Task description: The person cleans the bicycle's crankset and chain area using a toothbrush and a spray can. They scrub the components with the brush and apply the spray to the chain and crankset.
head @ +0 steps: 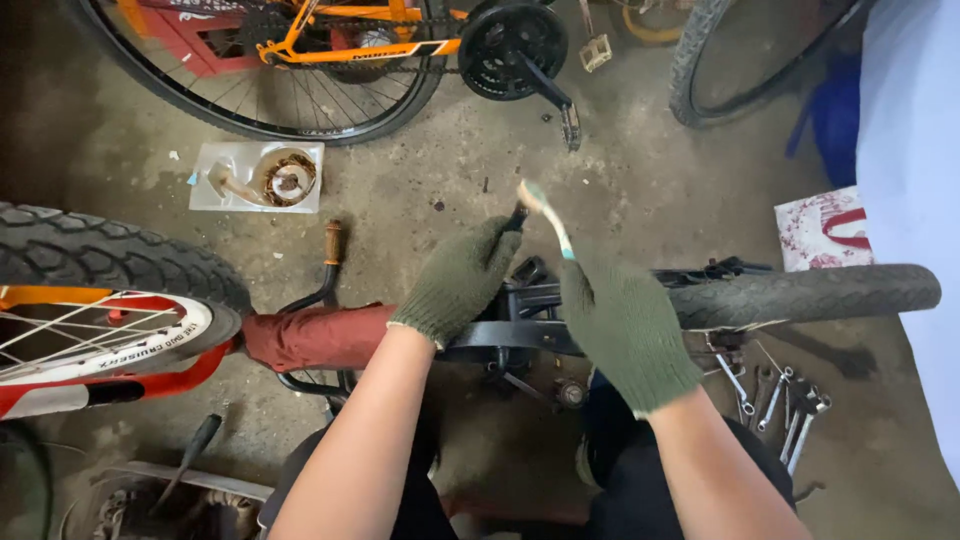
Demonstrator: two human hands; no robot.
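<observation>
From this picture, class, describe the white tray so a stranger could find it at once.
Find the orange bicycle's rear wheel at the top. Just below it on the concrete floor lies the white tray. It alone is flat and rectangular, holding a rusty brown ring.

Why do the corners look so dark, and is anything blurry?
In the head view, daylight falls on the middle of the floor, so the top left corner sinks into shadow; the toothbrush in the right hand looks slightly smeared; the left hand is sharp; the white sheet at the right edge glares pale.
</observation>
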